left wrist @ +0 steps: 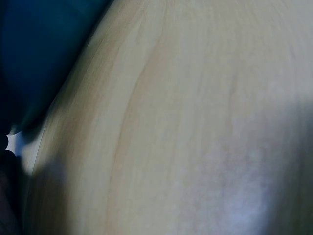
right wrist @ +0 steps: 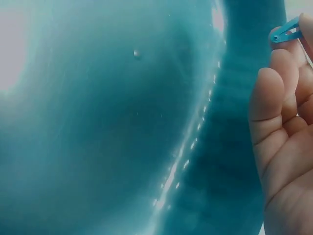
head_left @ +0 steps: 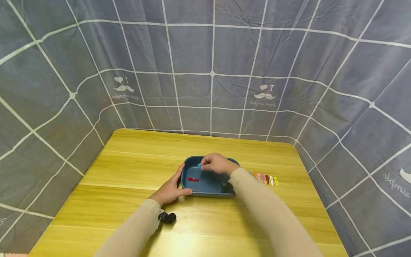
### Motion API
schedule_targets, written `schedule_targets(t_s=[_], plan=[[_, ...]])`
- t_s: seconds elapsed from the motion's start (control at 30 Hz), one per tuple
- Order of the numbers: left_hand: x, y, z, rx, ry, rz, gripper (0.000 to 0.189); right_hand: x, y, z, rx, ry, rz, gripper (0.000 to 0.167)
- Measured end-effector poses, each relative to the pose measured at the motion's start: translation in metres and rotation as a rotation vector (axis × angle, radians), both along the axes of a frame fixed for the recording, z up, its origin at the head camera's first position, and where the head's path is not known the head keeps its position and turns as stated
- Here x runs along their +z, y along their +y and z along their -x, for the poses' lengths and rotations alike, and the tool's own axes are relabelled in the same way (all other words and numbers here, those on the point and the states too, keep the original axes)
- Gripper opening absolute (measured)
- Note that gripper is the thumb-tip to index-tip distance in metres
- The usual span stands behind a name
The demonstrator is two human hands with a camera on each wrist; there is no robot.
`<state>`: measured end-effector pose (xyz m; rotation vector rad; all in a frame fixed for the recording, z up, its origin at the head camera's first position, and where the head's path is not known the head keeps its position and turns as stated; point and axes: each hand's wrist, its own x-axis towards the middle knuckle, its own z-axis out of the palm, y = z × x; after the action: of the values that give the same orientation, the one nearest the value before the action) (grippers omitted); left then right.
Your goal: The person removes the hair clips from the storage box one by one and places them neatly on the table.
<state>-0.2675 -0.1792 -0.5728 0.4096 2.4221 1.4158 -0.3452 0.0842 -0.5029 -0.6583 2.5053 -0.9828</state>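
A dark blue-green plastic tray (head_left: 210, 195) sits on the wooden table. My left hand (head_left: 170, 189) rests against its left end, thumb along the near wall and fingers stretched up the left side. Over the tray's far part, my right hand (head_left: 218, 164) pinches a small blue hair clip (right wrist: 287, 33) between thumb and fingertips. Below it, inside the tray on the left, lies a red hair clip (head_left: 193, 179). In the left wrist view the tray (left wrist: 44, 49) shows only as a dark corner, and the left fingers are barely visible.
Right of the tray, several hair clips (head_left: 267, 179) in different colours lie in a row, partly covered by the right forearm. A black device (head_left: 167, 217) is at the left wrist. A grey curtain (head_left: 196, 89) with white lines surrounds the table (head_left: 135, 157).
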Motion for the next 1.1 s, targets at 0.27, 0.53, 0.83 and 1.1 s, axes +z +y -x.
schedule_targets(t_s=[0.27, 0.53, 0.83, 1.1], plan=[[0.002, 0.0, 0.0, -0.003, 0.003, 0.0, 0.117, 0.004, 0.015, -0.003, -0.058, -0.023, 0.109, 0.022], [0.002, 0.0, 0.001, -0.016, 0.005, -0.007, 0.118, 0.011, 0.03, -0.007, -0.095, -0.048, 0.176, 0.035], [0.001, 0.0, 0.001, -0.016, 0.017, 0.005, 0.118, 0.015, 0.04, -0.008, -0.131, -0.045, 0.172, 0.032], [0.0, -0.001, 0.002, -0.013, 0.031, 0.016, 0.119, 0.017, 0.049, -0.006, -0.157, -0.047, 0.2, 0.034]])
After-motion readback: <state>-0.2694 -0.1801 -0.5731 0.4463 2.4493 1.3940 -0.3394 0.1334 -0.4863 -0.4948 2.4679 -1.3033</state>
